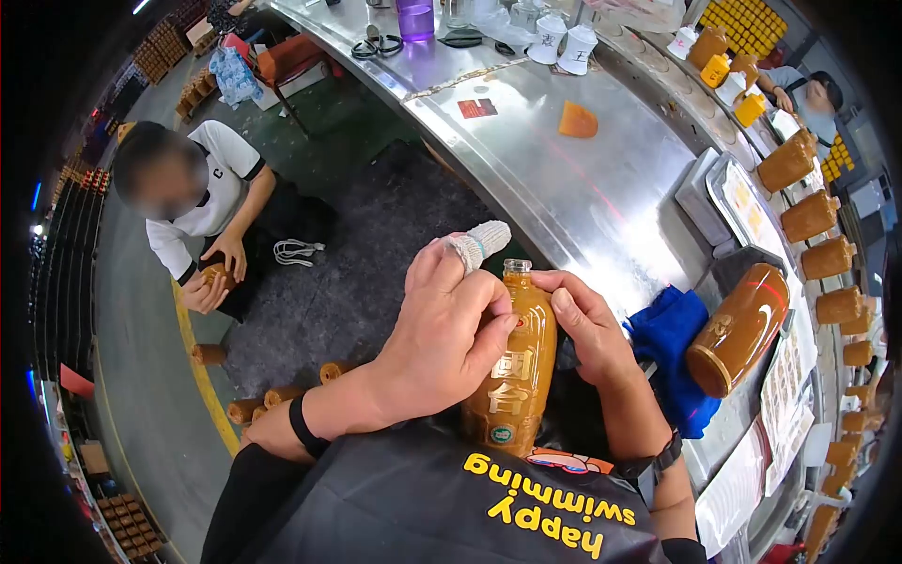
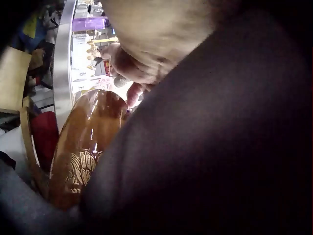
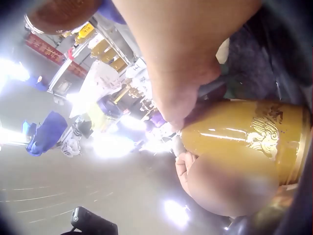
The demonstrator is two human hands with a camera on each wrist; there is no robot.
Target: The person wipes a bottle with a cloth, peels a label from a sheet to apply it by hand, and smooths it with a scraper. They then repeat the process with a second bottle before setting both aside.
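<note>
"So, where's the brown bottle (image 1: pixel 515 376)?"
"Left of the desk (image 1: pixel 536 160), between both hands."
"Doing what?"
"Left hand (image 1: pixel 437 329) pinches at its front, on what I can't tell; right hand (image 1: pixel 594 329) touches its top, forefinger extended."

Steel table (image 1: pixel 611 183): bare metal top, reflective. At its far end stand a purple cup (image 1: pixel 415 19) and two white vessels (image 1: pixel 562 47), with black-handled scissors (image 1: pixel 377 45) lying to their left. Nearer, a red card (image 1: pixel 477 108) lies flat, left of an orange piece (image 1: pixel 578 119). Near right: crumpled blue cloth (image 1: pixel 669 348), a brown bottle (image 1: pixel 740 329) on its side immediately right, and printed sheets (image 1: pixel 787 376) beyond that bottle.
</note>
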